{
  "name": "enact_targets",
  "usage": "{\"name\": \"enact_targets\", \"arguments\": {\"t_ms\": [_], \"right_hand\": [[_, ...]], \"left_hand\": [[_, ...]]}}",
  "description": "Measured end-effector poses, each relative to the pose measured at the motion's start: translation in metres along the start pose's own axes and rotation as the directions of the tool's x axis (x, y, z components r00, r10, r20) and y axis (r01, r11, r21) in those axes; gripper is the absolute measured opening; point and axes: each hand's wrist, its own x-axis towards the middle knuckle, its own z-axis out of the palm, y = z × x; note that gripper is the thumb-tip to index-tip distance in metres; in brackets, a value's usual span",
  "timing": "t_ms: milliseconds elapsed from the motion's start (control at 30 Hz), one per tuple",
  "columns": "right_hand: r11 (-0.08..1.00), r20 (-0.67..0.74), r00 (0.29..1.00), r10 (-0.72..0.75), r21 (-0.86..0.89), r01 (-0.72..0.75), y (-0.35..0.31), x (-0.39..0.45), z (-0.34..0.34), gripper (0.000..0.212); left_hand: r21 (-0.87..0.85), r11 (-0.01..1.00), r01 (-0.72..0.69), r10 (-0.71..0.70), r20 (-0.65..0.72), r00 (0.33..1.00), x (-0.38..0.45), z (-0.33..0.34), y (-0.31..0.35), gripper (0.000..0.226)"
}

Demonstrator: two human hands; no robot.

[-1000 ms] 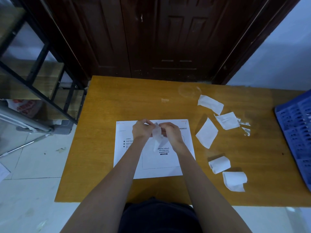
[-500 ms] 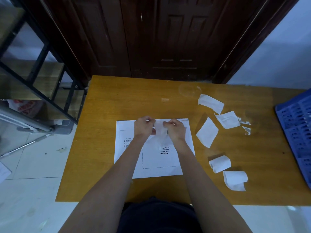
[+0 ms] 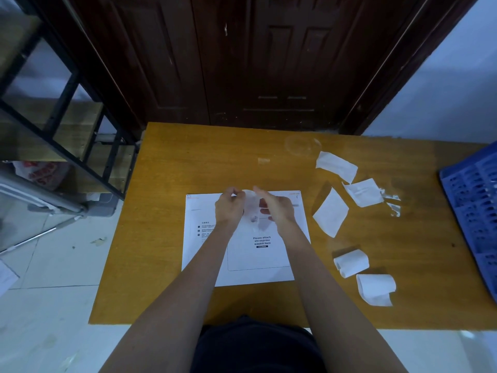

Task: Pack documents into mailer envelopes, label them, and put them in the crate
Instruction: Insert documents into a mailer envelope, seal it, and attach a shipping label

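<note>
A white mailer envelope [image 3: 258, 259] lies flat on the wooden table [image 3: 188, 162], printed "Please attach sto express waybill here". Above its upper part my left hand [image 3: 228, 210] and my right hand [image 3: 277, 208] pinch a small white label [image 3: 251, 208] by its top edge between them. The label hangs down, thin and partly see-through. A blue plastic crate [image 3: 476, 211] stands at the table's right edge, cut off by the frame.
Several white paper pieces lie right of the envelope: flat ones [image 3: 331, 212] and curled ones [image 3: 376, 289], plus small torn scraps [image 3: 392, 203]. A dark wooden door [image 3: 269, 63] stands behind the table. A black metal rack [image 3: 67, 125] is at the left.
Both hands have moved up toward the envelope's top edge with the label. The label now hangs more spread out between my fingers, and the printed waybill text is uncovered.
</note>
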Motion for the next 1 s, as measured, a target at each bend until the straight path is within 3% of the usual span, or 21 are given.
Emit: {"name": "enact_targets", "arguments": {"t_ms": [133,233,333,400,500,567,700,833,933,1000], "right_hand": [[0.995,-0.029,0.996,-0.087,-0.050,0.086,0.003,0.002,0.004,0.021],[0.994,0.008,0.997,-0.082,0.076,0.081,0.005,0.003,0.002,0.024],[0.946,0.186,0.982,-0.031,0.323,-0.031,0.008,0.001,-0.003,0.016],[0.869,0.301,0.953,-0.025,0.478,-0.128,0.009,-0.001,-0.008,0.010],[0.775,0.359,0.933,0.000,0.590,-0.227,0.010,-0.002,-0.012,0.010],[0.748,0.387,0.922,0.000,0.612,-0.257,0.012,-0.002,-0.012,0.012],[0.785,0.469,0.879,-0.090,0.576,-0.227,0.013,-0.003,-0.007,0.020],[0.777,0.514,0.840,-0.175,0.596,-0.203,0.017,-0.007,-0.003,0.035],[0.957,0.421,0.886,-0.195,0.279,0.078,0.013,-0.010,0.005,0.019],[0.975,0.260,0.945,-0.197,0.154,0.161,0.010,-0.009,0.011,0.009]], "left_hand": [[-0.102,0.993,0.056,-0.051,0.054,0.997,-0.001,0.000,0.006,0.020],[0.026,1.000,0.011,-0.014,0.099,0.995,0.002,-0.002,0.005,0.022],[0.098,0.995,0.032,-0.037,0.052,0.998,0.008,-0.007,0.003,0.035],[-0.023,0.992,0.120,-0.119,0.055,0.991,0.013,-0.009,0.002,0.039],[-0.196,0.952,0.235,-0.222,0.087,0.971,0.015,-0.007,0.001,0.028],[-0.168,0.957,0.237,-0.236,0.026,0.972,0.015,-0.004,0.001,0.028],[0.184,0.980,0.080,-0.056,-0.131,0.990,0.015,0.000,0.006,0.034],[0.235,0.971,0.043,-0.005,-0.159,0.987,0.019,-0.002,0.007,0.031],[0.218,0.975,0.042,-0.008,-0.156,0.988,0.021,-0.005,0.004,0.031],[0.174,0.983,0.059,-0.038,-0.125,0.991,0.021,-0.005,0.003,0.037]]}}
